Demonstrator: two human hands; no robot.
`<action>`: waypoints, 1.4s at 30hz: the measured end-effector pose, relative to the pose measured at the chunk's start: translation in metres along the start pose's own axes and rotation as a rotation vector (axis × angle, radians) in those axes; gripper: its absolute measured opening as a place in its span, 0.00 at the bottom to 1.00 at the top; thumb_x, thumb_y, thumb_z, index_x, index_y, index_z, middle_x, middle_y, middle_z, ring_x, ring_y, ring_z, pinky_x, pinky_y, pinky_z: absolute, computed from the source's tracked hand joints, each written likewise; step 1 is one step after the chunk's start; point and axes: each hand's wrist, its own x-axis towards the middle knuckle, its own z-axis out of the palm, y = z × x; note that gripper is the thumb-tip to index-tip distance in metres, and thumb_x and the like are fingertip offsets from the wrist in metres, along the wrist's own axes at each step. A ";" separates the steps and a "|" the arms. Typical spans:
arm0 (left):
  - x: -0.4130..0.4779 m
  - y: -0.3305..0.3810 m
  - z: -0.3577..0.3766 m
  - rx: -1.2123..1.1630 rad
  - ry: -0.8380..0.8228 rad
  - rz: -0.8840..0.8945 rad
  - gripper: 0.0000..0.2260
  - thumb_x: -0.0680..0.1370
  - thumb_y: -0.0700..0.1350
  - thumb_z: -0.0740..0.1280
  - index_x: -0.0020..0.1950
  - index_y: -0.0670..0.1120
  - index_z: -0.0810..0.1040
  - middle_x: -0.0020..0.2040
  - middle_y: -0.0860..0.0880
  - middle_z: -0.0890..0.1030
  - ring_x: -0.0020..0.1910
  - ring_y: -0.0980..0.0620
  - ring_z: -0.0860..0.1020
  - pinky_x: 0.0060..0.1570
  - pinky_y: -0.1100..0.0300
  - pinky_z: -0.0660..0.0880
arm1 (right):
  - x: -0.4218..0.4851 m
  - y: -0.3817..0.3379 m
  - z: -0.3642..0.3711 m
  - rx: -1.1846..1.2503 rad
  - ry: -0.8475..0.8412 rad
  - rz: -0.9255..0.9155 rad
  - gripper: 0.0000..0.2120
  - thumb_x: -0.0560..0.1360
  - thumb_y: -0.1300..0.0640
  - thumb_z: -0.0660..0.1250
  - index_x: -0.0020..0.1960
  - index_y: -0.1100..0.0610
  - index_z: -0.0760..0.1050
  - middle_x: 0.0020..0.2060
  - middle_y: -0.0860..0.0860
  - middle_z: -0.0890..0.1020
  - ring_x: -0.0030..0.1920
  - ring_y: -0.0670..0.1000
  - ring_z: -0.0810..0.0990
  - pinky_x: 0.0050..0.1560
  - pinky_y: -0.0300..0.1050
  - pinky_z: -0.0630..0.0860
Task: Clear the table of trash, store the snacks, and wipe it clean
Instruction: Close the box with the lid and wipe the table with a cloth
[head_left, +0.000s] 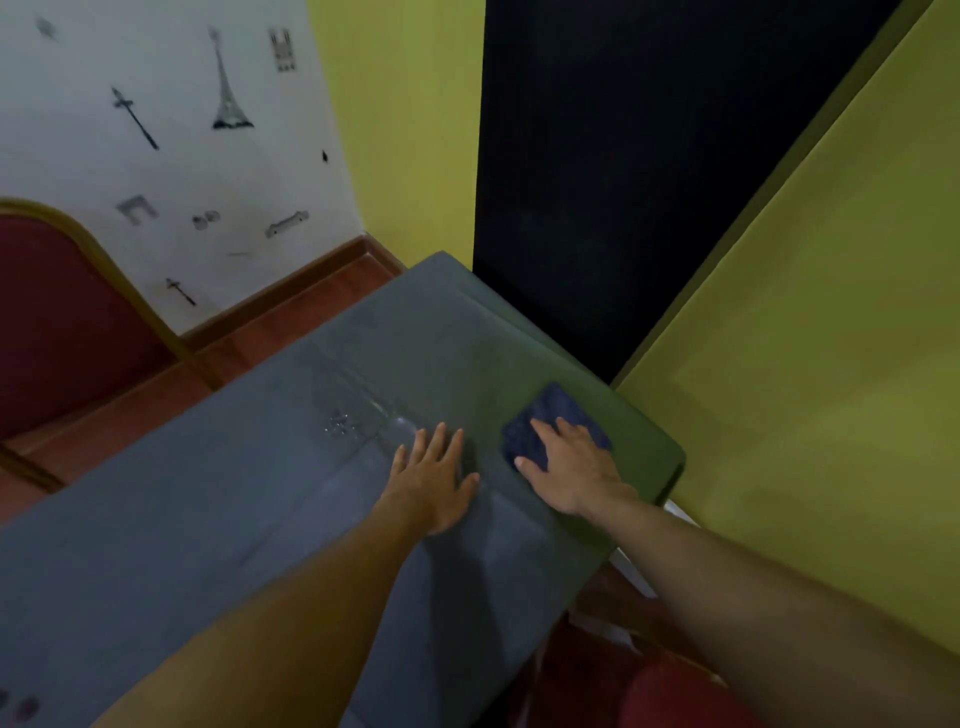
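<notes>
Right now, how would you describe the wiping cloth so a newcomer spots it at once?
Take the grey-green table in mid-view and follow it to its right corner by the yellow wall. There the right hand lies flat on a small dark blue cloth, far darker than the tabletop; the left hand beside it rests on bare table.

The table (208, 493) is covered in a matt grey fabric, smooth apart from creases. A wet, glossy patch (363, 421) is seen on it. The blue cloth (548, 406) is a matt, textured textile. The chair (57, 322) is upholstered in matt red fabric.
</notes>
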 end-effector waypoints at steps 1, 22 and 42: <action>0.003 0.000 0.009 -0.011 -0.026 -0.006 0.32 0.82 0.62 0.47 0.81 0.51 0.40 0.81 0.48 0.40 0.79 0.43 0.39 0.76 0.43 0.41 | 0.003 0.003 0.008 0.001 -0.029 0.003 0.35 0.78 0.33 0.56 0.80 0.46 0.54 0.79 0.55 0.57 0.78 0.60 0.57 0.74 0.59 0.60; -0.007 -0.021 0.026 -0.100 -0.036 0.039 0.37 0.82 0.55 0.61 0.80 0.51 0.38 0.80 0.48 0.35 0.79 0.42 0.38 0.76 0.44 0.46 | 0.011 0.004 0.016 0.141 0.163 -0.085 0.19 0.73 0.66 0.62 0.61 0.53 0.74 0.55 0.58 0.71 0.56 0.61 0.72 0.55 0.49 0.70; -0.191 -0.152 0.034 -0.127 0.188 -0.236 0.28 0.84 0.56 0.48 0.81 0.51 0.40 0.81 0.48 0.41 0.80 0.45 0.43 0.77 0.45 0.47 | -0.090 -0.182 0.062 0.179 0.156 -0.502 0.16 0.78 0.63 0.63 0.65 0.55 0.75 0.55 0.56 0.70 0.56 0.58 0.73 0.57 0.48 0.71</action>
